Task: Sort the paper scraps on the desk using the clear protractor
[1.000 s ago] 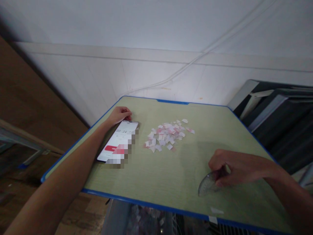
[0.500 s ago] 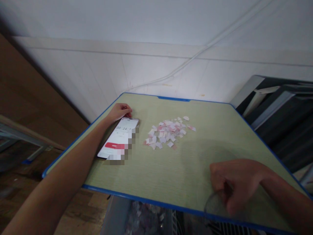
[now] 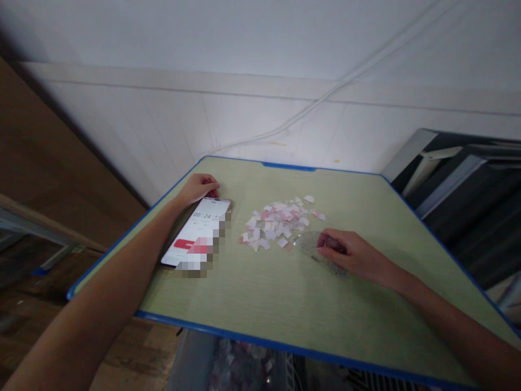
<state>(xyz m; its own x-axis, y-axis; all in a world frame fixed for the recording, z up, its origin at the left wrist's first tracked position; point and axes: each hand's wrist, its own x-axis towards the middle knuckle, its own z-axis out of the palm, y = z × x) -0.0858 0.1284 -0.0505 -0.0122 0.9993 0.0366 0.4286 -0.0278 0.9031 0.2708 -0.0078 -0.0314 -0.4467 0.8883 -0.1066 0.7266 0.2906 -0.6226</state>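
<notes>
Pale cable (image 3: 303, 113) along white wall (image 3: 163, 38)

Blue-edged green table (image 3: 252, 290) bearing paper scraps (image 3: 273, 222) and a phone (image 3: 195, 228)

Two bare arms as the wearer sees them, on a clock face centred on the view. The left forearm (image 3: 109, 293) enters from 8 o'clock, stretched forward to the left hand (image 3: 201, 185) near 9, its fingers curled into a loose fist facing 3. The right forearm (image 3: 443, 309) slants in from 4 o'clock; the right hand (image 3: 345, 250) points towards 10, thumb and fingers pinched together.
</notes>
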